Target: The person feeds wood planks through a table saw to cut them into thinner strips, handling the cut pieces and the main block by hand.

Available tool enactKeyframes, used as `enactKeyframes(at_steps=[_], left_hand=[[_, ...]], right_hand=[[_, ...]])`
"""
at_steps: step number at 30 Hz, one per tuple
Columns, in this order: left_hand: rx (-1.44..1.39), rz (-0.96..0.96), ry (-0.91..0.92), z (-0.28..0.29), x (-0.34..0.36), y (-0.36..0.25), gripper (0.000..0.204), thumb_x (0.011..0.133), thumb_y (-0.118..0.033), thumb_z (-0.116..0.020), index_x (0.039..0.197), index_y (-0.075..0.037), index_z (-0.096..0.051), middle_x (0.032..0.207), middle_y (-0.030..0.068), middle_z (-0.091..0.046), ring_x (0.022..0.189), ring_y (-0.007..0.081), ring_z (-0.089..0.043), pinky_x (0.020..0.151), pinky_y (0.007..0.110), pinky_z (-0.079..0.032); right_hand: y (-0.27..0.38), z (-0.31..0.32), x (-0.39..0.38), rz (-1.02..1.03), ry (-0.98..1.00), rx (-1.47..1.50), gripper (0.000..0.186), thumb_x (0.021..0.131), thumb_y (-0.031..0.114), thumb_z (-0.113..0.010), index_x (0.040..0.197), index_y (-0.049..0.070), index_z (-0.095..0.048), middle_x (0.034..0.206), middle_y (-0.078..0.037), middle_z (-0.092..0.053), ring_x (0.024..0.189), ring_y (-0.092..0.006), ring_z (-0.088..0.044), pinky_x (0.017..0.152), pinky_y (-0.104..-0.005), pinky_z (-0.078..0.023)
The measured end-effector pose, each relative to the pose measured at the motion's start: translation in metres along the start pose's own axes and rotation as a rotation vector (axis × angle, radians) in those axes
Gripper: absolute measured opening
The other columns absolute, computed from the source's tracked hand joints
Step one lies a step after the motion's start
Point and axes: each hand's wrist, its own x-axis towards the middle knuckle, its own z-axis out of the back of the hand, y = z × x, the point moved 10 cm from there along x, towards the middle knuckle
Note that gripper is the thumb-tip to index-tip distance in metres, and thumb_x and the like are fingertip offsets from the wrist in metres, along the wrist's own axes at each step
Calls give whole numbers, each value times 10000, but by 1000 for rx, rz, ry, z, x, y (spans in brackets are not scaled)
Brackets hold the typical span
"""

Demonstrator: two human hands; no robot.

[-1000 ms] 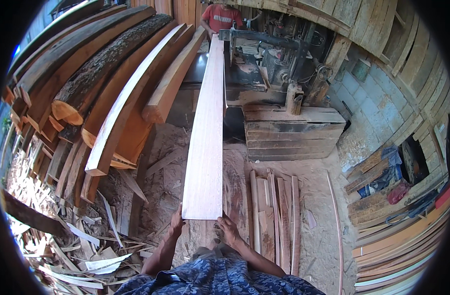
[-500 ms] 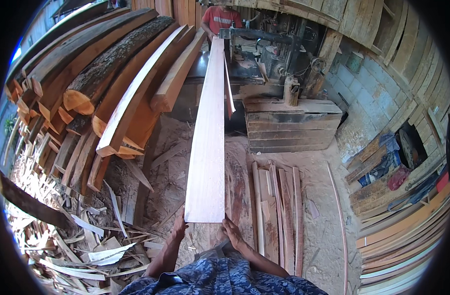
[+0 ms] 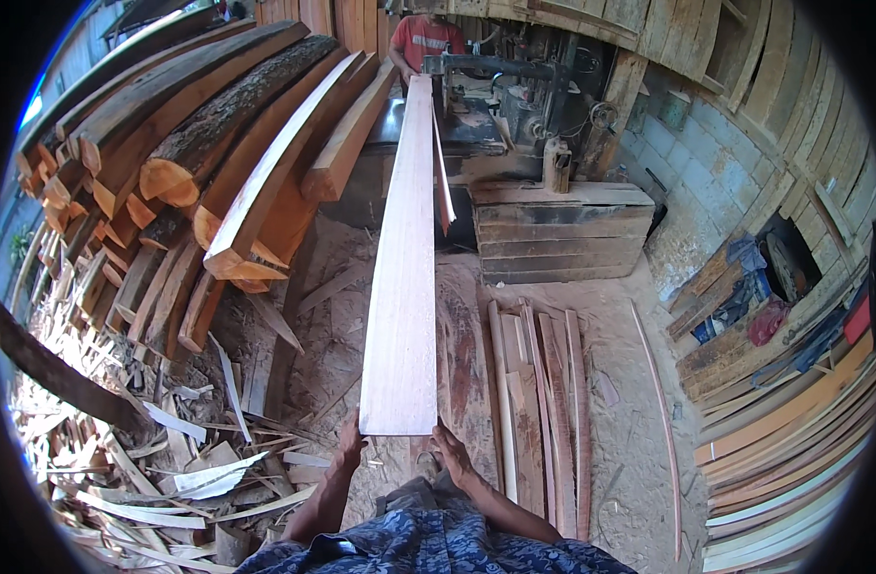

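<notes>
A long pale plank [image 3: 397,287] runs from just in front of me away to a dark saw machine [image 3: 558,81] at the far end. My left hand [image 3: 351,442] grips the plank's near end at its left corner, and my right hand [image 3: 446,447] grips the right corner, both with fingers curled at the edge. A thin split strip [image 3: 443,182] sticks out along the right of the plank's far part. A co-worker in a red shirt [image 3: 425,36] stands at the far end, one hand by the plank.
Stacked logs and beams [image 3: 227,153] fill the left, above scattered offcuts [image 3: 213,478]. A wooden box [image 3: 562,239] stands below the machine. Cut boards [image 3: 538,411] lie on the floor right of the plank, with more strips [image 3: 782,478] piled at the right edge.
The plank's far end sits slightly lower in the view, and the log pile has shifted rightward as the view moved. The thin strip now stands out farther from the plank's right side.
</notes>
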Motion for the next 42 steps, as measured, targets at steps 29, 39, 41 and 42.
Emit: enactKeyframes(at_steps=[29, 39, 41, 42], left_hand=[[-67, 56, 34, 64, -127, 136, 683, 806, -617, -377, 1262, -111, -415, 1210, 114, -493, 1070, 280, -466, 844, 465, -345], [-61, 66, 63, 61, -170, 150, 663, 826, -607, -339, 1298, -142, -375, 1261, 93, -452, 1121, 301, -437, 875, 512, -321], [-75, 113, 43, 72, -166, 170, 690, 821, -613, -352, 1302, -119, -372, 1266, 107, -448, 1141, 305, -423, 894, 524, -304], [-77, 100, 51, 72, -171, 171, 692, 821, -615, -356, 1297, -114, -378, 1265, 110, -449, 1141, 303, -422, 892, 521, -307]], right_hand=[[-72, -46, -185, -92, -10, 105, 744, 823, 542, -473, 1340, 42, -279, 1260, -77, -441, 798, -128, -577, 699, -223, -491], [-64, -43, -229, -6, -93, 58, 572, 835, 501, -492, 1137, 15, -499, 556, -12, -467, 495, -90, -469, 478, -230, -429], [-73, -48, -237, -43, -113, 80, 556, 830, 509, -495, 1072, 11, -535, 528, -17, -463, 476, -93, -472, 455, -235, -432], [-76, -49, -242, -42, -103, 65, 555, 827, 510, -500, 1064, 10, -538, 528, -23, -466, 470, -96, -475, 458, -238, -440]])
